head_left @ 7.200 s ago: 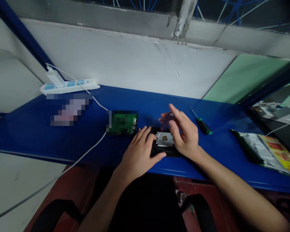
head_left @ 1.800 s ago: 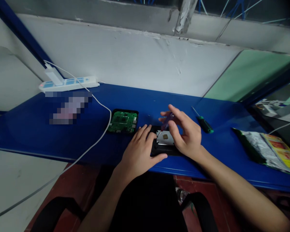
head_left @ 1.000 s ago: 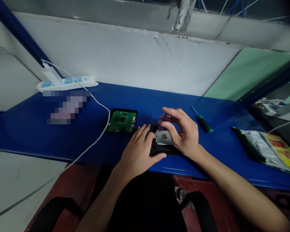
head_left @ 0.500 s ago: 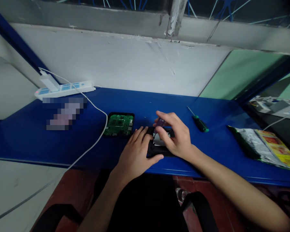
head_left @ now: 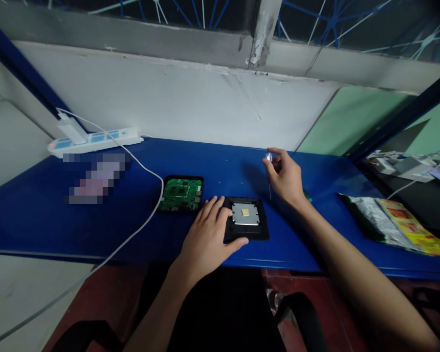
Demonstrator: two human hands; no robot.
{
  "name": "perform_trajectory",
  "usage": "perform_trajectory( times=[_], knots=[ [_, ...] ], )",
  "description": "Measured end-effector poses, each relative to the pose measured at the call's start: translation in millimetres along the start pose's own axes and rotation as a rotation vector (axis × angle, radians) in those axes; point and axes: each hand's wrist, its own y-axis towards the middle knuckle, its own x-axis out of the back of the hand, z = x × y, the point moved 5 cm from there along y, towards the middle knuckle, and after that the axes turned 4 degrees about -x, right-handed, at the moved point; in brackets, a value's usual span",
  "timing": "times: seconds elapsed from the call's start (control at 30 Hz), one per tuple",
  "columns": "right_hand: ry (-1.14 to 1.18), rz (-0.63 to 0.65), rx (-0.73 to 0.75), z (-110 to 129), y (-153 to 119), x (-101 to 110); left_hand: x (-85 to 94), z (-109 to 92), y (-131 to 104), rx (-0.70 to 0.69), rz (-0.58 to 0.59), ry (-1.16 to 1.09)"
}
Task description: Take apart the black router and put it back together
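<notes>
A black square cover (head_left: 256, 233) lies on the blue table, with a silver metal plate (head_left: 238, 215) and a small yellowish pad (head_left: 245, 212) at its centre. My left hand (head_left: 209, 230) rests on the cover's left edge, fingers spread. Raised above the table behind and right of the cover, my right hand (head_left: 284, 176) pinches a small screwdriver with a clear handle (head_left: 268, 156), its thin shaft pointing down. Left of the cover sits a green circuit board (head_left: 181, 193) in a black case.
A white power strip (head_left: 99, 141) with a plugged-in charger stands at the back left, its white cable (head_left: 143, 217) crossing the table. A foil packet (head_left: 403, 222) lies at right. Behind my right wrist, a green screwdriver handle (head_left: 308, 195) is mostly hidden.
My right hand has lifted off the cover and moved back and right with the small screwdriver, uncovering the metal plate and pad. My left hand has stayed on the cover.
</notes>
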Motion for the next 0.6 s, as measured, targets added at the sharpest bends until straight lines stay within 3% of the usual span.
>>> perform_trajectory(
  times=[0.07,0.4,0.5,0.6],
  knots=[
    [-0.25,0.129,-0.011,-10,10,-9,0.4,0,0,-0.001,-0.006,-0.008],
    [-0.523,0.329,-0.156,-38,25,-46,0.9,-1,0,0.012,0.024,-0.012],
    [-0.549,0.32,-0.183,-37,24,-44,0.4,-1,-1,0.011,0.016,-0.006],
    [-0.549,0.257,-0.204,-38,27,-25,0.1,0,-1,0.007,0.001,-0.007]
  ],
)
